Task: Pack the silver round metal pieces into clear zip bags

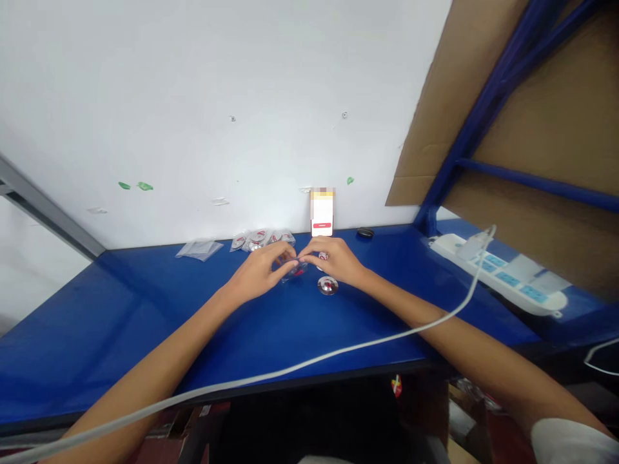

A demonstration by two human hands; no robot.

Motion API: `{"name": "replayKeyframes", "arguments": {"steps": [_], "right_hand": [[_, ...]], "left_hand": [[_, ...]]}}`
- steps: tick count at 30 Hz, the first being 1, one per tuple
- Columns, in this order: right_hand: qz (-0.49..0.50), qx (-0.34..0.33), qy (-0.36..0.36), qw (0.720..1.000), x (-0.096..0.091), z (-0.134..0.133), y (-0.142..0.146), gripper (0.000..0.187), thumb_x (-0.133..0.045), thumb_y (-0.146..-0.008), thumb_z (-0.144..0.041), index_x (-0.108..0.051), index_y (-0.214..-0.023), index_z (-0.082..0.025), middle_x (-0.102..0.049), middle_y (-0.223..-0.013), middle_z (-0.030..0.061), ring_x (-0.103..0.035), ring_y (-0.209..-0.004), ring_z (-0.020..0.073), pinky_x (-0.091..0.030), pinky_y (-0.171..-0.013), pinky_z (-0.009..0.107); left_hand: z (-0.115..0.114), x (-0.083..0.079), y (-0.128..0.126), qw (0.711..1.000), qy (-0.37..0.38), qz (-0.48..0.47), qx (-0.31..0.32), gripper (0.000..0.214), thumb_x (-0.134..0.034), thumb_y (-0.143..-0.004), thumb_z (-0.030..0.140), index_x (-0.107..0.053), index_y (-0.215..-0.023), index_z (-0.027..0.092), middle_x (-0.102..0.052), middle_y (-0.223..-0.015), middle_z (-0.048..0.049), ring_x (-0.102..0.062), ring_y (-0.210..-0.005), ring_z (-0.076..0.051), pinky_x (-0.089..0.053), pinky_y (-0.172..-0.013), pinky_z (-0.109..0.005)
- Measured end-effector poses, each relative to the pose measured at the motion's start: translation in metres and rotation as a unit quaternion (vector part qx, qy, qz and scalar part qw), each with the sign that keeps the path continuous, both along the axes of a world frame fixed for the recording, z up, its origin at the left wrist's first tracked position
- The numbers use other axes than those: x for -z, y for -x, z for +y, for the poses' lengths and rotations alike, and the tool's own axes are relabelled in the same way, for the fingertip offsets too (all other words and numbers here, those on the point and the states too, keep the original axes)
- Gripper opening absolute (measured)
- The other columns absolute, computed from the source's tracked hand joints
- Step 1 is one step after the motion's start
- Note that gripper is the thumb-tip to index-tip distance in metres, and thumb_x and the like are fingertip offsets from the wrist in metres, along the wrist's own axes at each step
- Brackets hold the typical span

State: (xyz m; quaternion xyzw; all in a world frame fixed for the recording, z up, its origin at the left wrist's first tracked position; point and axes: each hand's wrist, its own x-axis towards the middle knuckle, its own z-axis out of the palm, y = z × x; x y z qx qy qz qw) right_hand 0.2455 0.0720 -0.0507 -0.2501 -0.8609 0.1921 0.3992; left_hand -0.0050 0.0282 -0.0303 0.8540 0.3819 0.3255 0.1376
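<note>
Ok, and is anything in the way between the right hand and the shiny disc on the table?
Nothing visible: the shiny disc lies on the blue table, just below the right hand in the view. The white cable crosses lower in the picture, clear of that gap.

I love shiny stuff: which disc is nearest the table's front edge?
The silver disc, nearer that edge than the right hand. The bagged discs are piled back by the wall; a red-marked one is partly hidden by that hand.
</note>
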Motion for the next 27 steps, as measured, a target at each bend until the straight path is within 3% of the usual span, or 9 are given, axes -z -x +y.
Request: {"name": "replayKeyframes", "arguments": {"steps": [5, 8, 13, 15, 18, 20, 22, 25, 27], "right_hand": [[0.011, -0.005, 0.109, 0.994, 0.001, -0.001, 0.003, 0.021, -0.078, -0.099, -0.032, -0.081, -0.118, -0.025, -0.079, -0.085, -0.0014, -0.071, -0.079, 0.0173, -0.054, -0.081, 0.031], [-0.023, -0.012, 0.132, 0.991, 0.001, -0.002, 0.003, 0.015, -0.072, -0.103, -0.031, -0.08, -0.113, -0.023, -0.078, -0.083, -0.0017, -0.07, -0.075, 0.0163, -0.053, -0.08, 0.031], [-0.099, -0.034, -0.008, 0.994, -0.003, -0.008, -0.002, 0.025, -0.082, -0.099, -0.042, -0.077, -0.116, -0.025, -0.077, -0.12, 0.0068, -0.069, -0.113, 0.0247, -0.054, -0.097, 0.037], [-0.14, -0.039, -0.063, 0.987, -0.004, -0.008, -0.004, 0.033, -0.085, -0.097, -0.045, -0.075, -0.12, -0.024, -0.075, -0.121, 0.009, -0.066, -0.114, 0.0273, -0.054, -0.097, 0.039], [-0.181, -0.035, -0.119, 0.976, -0.001, -0.004, -0.006, 0.026, -0.08, -0.101, -0.041, -0.076, -0.119, -0.022, -0.076, -0.109, 0.0095, -0.066, -0.105, 0.0279, -0.054, -0.092, 0.04], [-0.19, -0.037, -0.138, 0.971, 0.002, -0.001, -0.006, 0.018, -0.075, -0.105, -0.036, -0.078, -0.115, -0.022, -0.076, -0.102, 0.0087, -0.067, -0.101, 0.0272, -0.054, -0.091, 0.04], [-0.194, -0.039, -0.147, 0.969, 0.004, 0.001, -0.006, 0.014, -0.07, -0.108, -0.031, -0.08, -0.111, -0.022, -0.077, -0.099, 0.0085, -0.069, -0.1, 0.0267, -0.054, -0.09, 0.039], [-0.188, -0.036, -0.147, 0.97, 0.005, 0.002, -0.006, 0.02, -0.063, -0.111, -0.029, -0.082, -0.11, -0.022, -0.08, -0.105, 0.0099, -0.071, -0.102, 0.0267, -0.055, -0.091, 0.04], [-0.187, -0.032, -0.145, 0.971, 0.005, 0.002, -0.007, 0.023, -0.06, -0.112, -0.03, -0.082, -0.111, -0.023, -0.081, -0.109, 0.0101, -0.071, -0.103, 0.0263, -0.055, -0.091, 0.039]], "left_hand": [[0.002, 0.004, -0.002, 0.993, 0.109, -0.044, -0.016, 0.017, -0.062, -0.103, 0.039, -0.07, -0.101, 0.023, -0.073, -0.082, 0.0001, -0.065, -0.071, -0.018, -0.049, -0.07, -0.032], [0.004, 0.009, -0.002, 0.984, 0.16, -0.071, -0.012, 0.016, -0.067, -0.099, 0.039, -0.068, -0.105, 0.023, -0.069, -0.074, 0.0022, -0.062, -0.065, -0.017, -0.047, -0.065, -0.03], [0.003, 0.009, -0.003, 0.979, 0.186, -0.085, -0.023, 0.014, -0.069, -0.096, 0.036, -0.07, -0.098, 0.022, -0.07, -0.078, -0.0001, -0.066, -0.07, -0.018, -0.05, -0.068, -0.031], [0.003, 0.008, -0.002, 0.974, 0.204, -0.096, -0.027, 0.013, -0.069, -0.095, 0.034, -0.07, -0.097, 0.022, -0.071, -0.079, -0.0005, -0.066, -0.069, -0.018, -0.051, -0.068, -0.031], [0.004, 0.007, -0.001, 0.965, 0.241, -0.102, -0.007, 0.013, -0.068, -0.096, 0.036, -0.07, -0.096, 0.023, -0.071, -0.077, -0.0008, -0.068, -0.067, -0.019, -0.054, -0.067, -0.032], [0.005, 0.008, 0.0, 0.972, 0.225, -0.067, 0.001, 0.017, -0.066, -0.099, 0.039, -0.072, -0.096, 0.024, -0.073, -0.08, -0.0019, -0.07, -0.069, -0.02, -0.055, -0.069, -0.034], [0.004, 0.008, 0.0, 0.987, 0.161, -0.013, -0.011, 0.025, -0.062, -0.103, 0.044, -0.077, -0.097, 0.025, -0.077, -0.091, -0.0043, -0.072, -0.078, -0.022, -0.056, -0.075, -0.036], [0.001, 0.008, 0.0, 0.998, 0.045, 0.038, -0.029, 0.028, -0.067, -0.102, 0.051, -0.081, -0.104, 0.027, -0.079, -0.111, -0.008, -0.073, -0.102, -0.029, -0.056, -0.089, -0.042], [0.0, 0.01, 0.0, 0.998, 0.016, 0.061, -0.016, 0.026, -0.071, -0.1, 0.05, -0.082, -0.11, 0.028, -0.08, -0.113, -0.0087, -0.073, -0.108, -0.031, -0.055, -0.093, -0.042]]}}
